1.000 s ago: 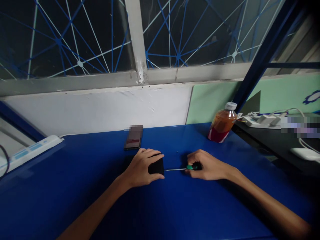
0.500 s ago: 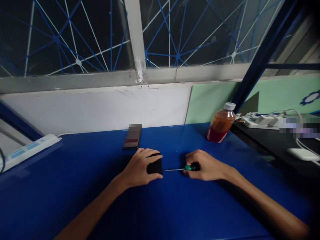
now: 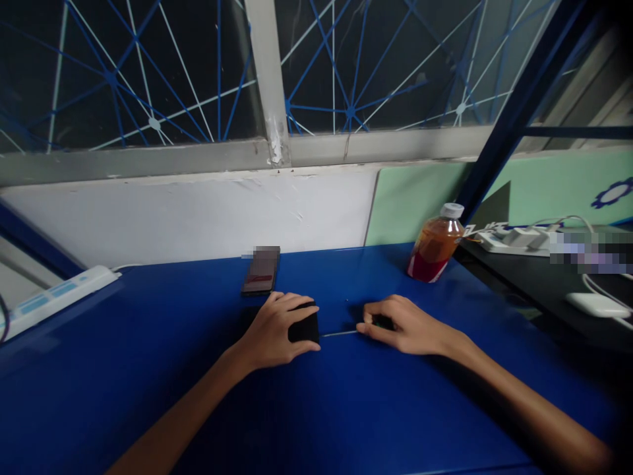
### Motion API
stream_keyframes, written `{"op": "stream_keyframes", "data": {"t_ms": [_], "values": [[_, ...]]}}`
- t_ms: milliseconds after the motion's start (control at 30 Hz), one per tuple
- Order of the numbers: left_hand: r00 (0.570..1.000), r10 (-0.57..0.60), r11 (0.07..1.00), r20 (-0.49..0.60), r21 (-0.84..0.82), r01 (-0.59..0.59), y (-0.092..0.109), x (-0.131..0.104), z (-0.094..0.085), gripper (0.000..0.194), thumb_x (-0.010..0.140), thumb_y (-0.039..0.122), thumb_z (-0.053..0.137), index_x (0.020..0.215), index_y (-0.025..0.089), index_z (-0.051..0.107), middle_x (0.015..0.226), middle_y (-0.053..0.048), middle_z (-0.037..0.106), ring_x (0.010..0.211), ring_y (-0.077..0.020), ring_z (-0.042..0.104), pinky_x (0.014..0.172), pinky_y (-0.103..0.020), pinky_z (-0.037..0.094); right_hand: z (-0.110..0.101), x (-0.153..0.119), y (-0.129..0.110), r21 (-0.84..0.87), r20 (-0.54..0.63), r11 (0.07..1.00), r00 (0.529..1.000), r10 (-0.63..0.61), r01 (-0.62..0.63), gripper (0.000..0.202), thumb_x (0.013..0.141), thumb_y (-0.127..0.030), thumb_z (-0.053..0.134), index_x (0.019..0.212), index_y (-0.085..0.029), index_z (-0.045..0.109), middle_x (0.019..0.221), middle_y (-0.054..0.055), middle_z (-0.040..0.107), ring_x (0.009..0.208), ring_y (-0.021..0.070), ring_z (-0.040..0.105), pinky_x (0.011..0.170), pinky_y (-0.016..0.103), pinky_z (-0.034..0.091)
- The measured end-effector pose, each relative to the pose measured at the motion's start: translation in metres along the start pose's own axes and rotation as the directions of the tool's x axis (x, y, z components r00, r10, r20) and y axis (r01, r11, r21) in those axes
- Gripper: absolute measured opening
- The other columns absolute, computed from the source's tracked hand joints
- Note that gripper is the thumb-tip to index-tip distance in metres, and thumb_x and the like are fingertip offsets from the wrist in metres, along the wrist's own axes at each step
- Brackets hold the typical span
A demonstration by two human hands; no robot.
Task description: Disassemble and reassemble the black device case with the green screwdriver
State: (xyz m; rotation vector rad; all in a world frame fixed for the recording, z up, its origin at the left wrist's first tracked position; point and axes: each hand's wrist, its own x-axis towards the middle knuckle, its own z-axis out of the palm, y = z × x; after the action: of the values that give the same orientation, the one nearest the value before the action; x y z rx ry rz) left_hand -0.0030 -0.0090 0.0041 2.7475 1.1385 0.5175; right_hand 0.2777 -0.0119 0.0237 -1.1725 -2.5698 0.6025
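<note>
A black box-like object lies on the blue table, and my left hand grips it with the thumb on its near side and fingers over its far side. To the right, my right hand is closed around the handle of a screwdriver, its green and black grip mostly hidden by the fingers. The thin metal shaft points left, and its end meets the right side of the black object. Whether the tip sits inside it cannot be made out.
A phone lies behind my left hand. At the back right stands a bottle of orange drink. A white power strip is at the left edge. On the black table at right are another power strip and a white adapter.
The fingers of my right hand have shifted forward over the screwdriver's green collar, closing at the shaft. My left hand keeps its grip on the black object. The view has moved very slightly.
</note>
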Motion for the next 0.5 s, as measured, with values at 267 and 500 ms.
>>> {"op": "stream_keyframes", "data": {"t_ms": [267,500], "values": [[0.999,0.008,1.0,-0.038,-0.022,-0.009,-0.0016,0.0012,-0.0013,0.058,0.075,0.054,0.067,0.125,0.028,0.054,0.127,-0.007,0.057,0.114,-0.03,0.052,0.095,-0.054,0.036,-0.0025,0.0007,0.0075,0.033,0.01,0.998,0.999,-0.051,0.051,0.039,0.079,-0.054,0.062,0.067,-0.017,0.061,0.072,0.0,0.056,0.059,0.0103,0.046,0.053,0.024,0.028],[0.998,0.018,1.0,-0.053,-0.011,-0.019,-0.002,0.001,-0.0007,0.057,0.076,0.054,0.066,0.124,0.026,0.055,0.128,-0.009,0.057,0.115,-0.0305,0.052,0.095,-0.053,0.036,0.0029,0.0001,0.0015,-0.084,0.019,0.996,1.0,0.006,-0.005,0.027,0.081,-0.048,0.062,0.083,-0.021,0.058,0.056,-0.006,0.049,0.051,0.0096,0.041,0.052,0.024,0.024]]}}
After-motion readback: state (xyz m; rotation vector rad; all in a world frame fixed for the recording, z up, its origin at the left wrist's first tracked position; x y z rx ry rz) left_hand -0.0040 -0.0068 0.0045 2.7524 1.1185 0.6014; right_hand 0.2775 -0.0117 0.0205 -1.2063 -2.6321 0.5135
